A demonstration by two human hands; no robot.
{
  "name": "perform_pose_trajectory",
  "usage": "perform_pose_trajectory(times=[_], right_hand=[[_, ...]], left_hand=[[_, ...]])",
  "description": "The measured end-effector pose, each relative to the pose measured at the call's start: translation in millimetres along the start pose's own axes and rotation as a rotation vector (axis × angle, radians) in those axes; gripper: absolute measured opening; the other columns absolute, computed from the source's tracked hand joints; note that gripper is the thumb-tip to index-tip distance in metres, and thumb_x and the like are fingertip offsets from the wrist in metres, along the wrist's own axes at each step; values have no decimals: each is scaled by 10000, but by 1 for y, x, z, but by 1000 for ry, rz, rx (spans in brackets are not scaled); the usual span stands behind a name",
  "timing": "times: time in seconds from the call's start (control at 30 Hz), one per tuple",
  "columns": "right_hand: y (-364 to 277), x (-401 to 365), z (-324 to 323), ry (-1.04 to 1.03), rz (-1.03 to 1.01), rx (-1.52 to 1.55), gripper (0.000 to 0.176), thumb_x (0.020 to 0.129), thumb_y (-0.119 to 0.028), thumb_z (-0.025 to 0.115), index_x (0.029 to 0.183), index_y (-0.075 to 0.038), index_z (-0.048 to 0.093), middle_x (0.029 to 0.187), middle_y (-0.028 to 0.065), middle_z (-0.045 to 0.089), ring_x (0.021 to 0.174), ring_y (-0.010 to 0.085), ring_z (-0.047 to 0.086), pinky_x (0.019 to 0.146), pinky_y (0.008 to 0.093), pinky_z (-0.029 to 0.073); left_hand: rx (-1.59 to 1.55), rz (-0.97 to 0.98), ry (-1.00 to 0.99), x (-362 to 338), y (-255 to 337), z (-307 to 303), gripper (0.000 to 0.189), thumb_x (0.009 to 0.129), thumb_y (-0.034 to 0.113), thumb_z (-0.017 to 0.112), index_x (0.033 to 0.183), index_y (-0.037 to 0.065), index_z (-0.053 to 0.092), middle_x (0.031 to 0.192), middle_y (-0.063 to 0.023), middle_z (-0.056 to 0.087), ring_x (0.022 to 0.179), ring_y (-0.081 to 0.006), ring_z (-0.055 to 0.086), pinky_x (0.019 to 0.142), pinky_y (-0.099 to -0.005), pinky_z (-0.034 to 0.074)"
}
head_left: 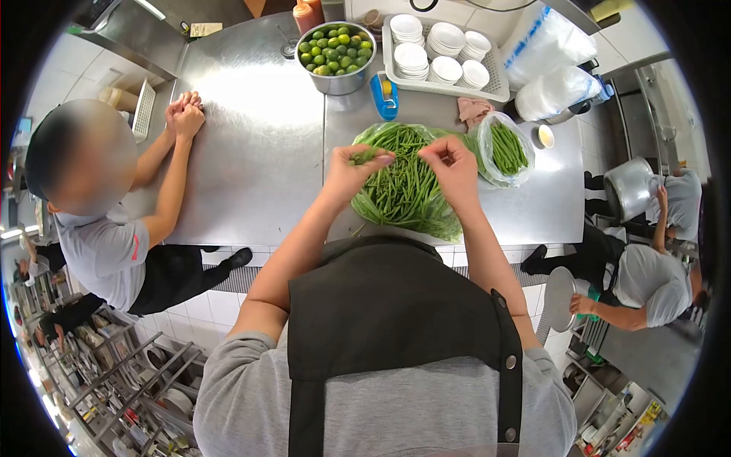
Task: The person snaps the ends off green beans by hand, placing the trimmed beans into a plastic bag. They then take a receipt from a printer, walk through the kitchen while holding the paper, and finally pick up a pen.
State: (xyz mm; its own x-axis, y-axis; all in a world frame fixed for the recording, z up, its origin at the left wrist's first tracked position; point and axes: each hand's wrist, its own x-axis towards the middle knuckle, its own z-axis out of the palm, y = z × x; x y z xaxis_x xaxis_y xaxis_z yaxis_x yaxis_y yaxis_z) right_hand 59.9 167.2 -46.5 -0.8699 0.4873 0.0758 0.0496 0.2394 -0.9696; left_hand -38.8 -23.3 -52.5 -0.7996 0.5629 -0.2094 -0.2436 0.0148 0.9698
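Beans [400,183] under both hands [364,158]; limes [335,49], dishes [411,57] beyond.

And there's the metal bowl [341,82] of green citrus [335,49], blue tape disp. [384,108] just R of it, then a tray [449,91] w/ stacked white dishes [411,59]! Co-worker [99,255] far L, another person [647,276] R w/ a round metal disc [562,298]!

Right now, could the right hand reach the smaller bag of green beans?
Likely yes: the right hand is close beside the smaller bag, whose top is open, with apparently only low plastic between them.
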Motion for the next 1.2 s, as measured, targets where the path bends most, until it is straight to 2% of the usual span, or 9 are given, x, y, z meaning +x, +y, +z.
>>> perform_pose_trajectory(times=[0.1,0.17,0.37,0.47,0.57,0.77,1.0,1.07,1.2], right_hand=[[-9,-8,-7,-150,49,-266,214,907,-143,722,753,-7,660,774,35,597,675,125,556,642,270,444],[3,-12,-3,-226,87,-108,221,900,-174,732,763,-9,683,774,42,596,683,129,554,656,272,453],[-38,-21,25,-357,103,-90,206,870,-192,762,907,4,712,812,62,624,730,130,572,684,297,477],[-33,-22,35,-270,92,-109,180,873,-150,753,922,13,695,821,56,628,733,130,564,681,290,464],[-32,-17,30,-211,-140,46,128,884,-105,729,898,12,680,825,56,626,731,131,553,683,283,450],[-39,-2,9,-290,-99,107,97,895,-86,697,888,5,664,811,61,611,752,160,560,699,302,450],[-47,-27,36,-706,-211,-196,148,909,-139,634,888,8,637,861,155,623,770,318,599,704,406,475],[-26,-25,38,-648,-222,-346,324,930,-261,639,771,20,608,758,179,597,754,373,600,690,451,469],[-22,-20,24,-601,-49,-479,509,924,-366,665,641,34,530,618,195,502,659,385,542,643,464,438]], left_hand=[[-240,-113,52,1,10,-8,128,896,105,752,973,3,741,713,35,624,563,-23,427,516,-220,320],[-315,-122,89,5,12,-10,174,922,106,723,1047,-14,704,636,77,513,504,-1,317,464,-208,230],[-396,-91,84,6,27,-4,202,929,108,719,1066,-38,686,617,91,448,504,-4,307,467,-210,225],[-441,-36,66,9,21,-2,163,915,111,736,1036,2,729,800,18,666,524,-3,352,464,-212,245],[-452,-10,219,9,24,5,170,907,115,749,1025,-5,726,793,14,664,523,-7,357,466,-212,246],[-543,-62,174,11,9,4,157,893,123,770,961,10,685,720,27,595,516,-16,358,470,-218,253],[-619,-146,194,26,-1,1,134,923,119,695,990,23,629,755,20,552,526,-56,395,482,-237,308],[-667,-167,262,33,-13,-8,150,930,145,671,1013,30,618,768,13,547,531,-79,414,494,-254,338],[89,-366,154,35,-8,-12,252,881,212,712,943,-30,685,744,-50,646,652,-176,599,602,-319,486]])
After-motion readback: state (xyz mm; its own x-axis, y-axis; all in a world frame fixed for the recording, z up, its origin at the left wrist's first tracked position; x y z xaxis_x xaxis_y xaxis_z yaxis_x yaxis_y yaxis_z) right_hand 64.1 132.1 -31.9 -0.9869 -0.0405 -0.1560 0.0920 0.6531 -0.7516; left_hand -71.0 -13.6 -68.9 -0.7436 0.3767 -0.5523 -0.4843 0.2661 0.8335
